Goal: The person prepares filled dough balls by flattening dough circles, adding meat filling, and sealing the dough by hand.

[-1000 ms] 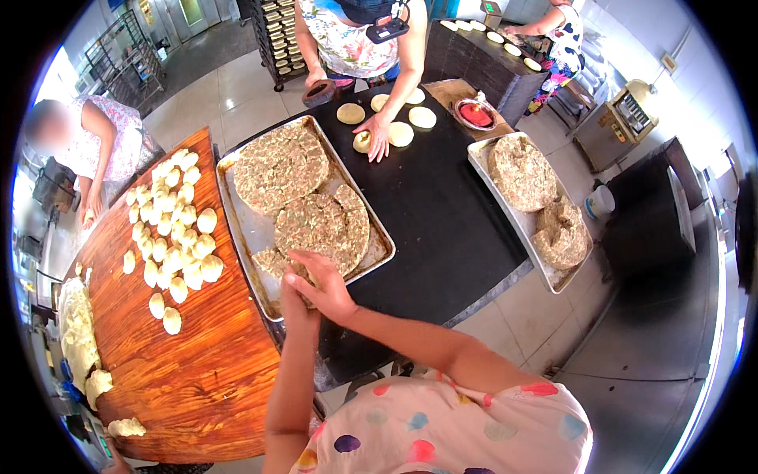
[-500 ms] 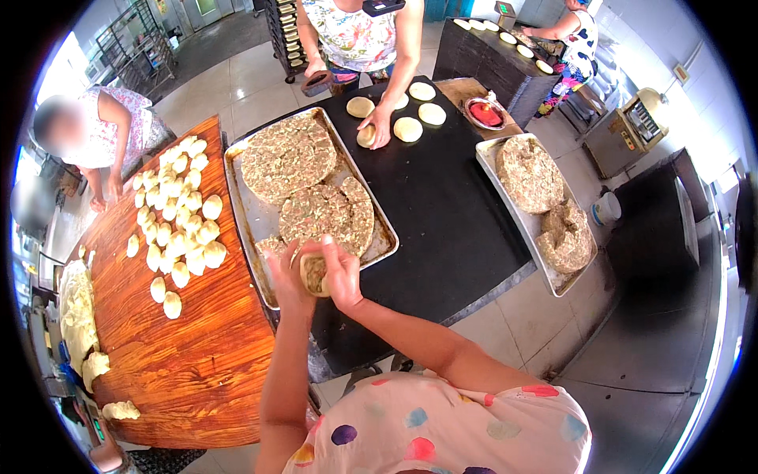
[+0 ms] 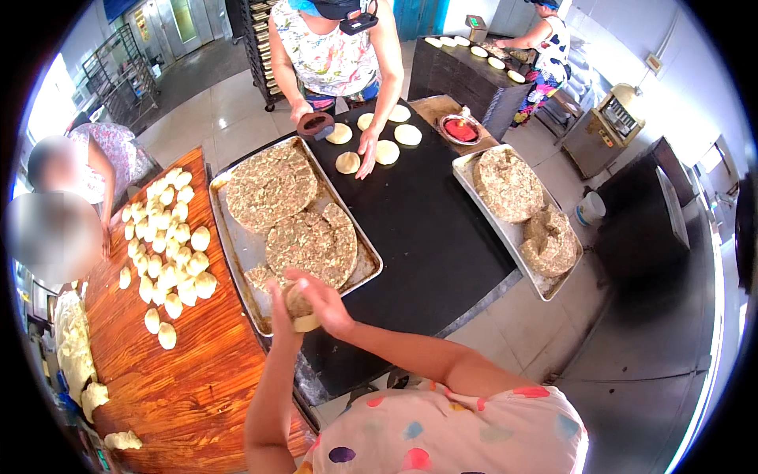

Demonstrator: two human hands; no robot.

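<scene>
Nearest: left hand [image 3: 278, 304] and right hand [image 3: 328, 304] meet above the near corner of the long steel baking tray [image 3: 237, 253], both grips closed around one small round of pale dough with brown minced filling [image 3: 299, 306]. Left fingers cup it from the left, right fingers fold over its top; the round sits off the tray, in the air between the palms.

On the tray: two large discs of brown minced filling [image 3: 312, 241], the nearer one cut away at its near-left edge. Tray lies on the black worktop [image 3: 426, 237].

Left: orange-brown wooden worktop [image 3: 181, 379] carrying a crowd of pale dough balls [image 3: 170, 245]; white dough lumps at its near-left edge.

Right: second steel tray [image 3: 482, 205] with two more filling mounds.

Far side: another person's hands press flat pale dough rounds [image 3: 387, 152] on the black worktop; a small red-filled metal bowl [image 3: 462, 130] stands beside them.

No legible packages or labels; a small white tub [image 3: 590, 209] stands on the floor to the right of the second tray.

Versus 0.5 s ago: hands sit slightly nearer the body, the same round kept in both, right fingers curled further over it.
</scene>
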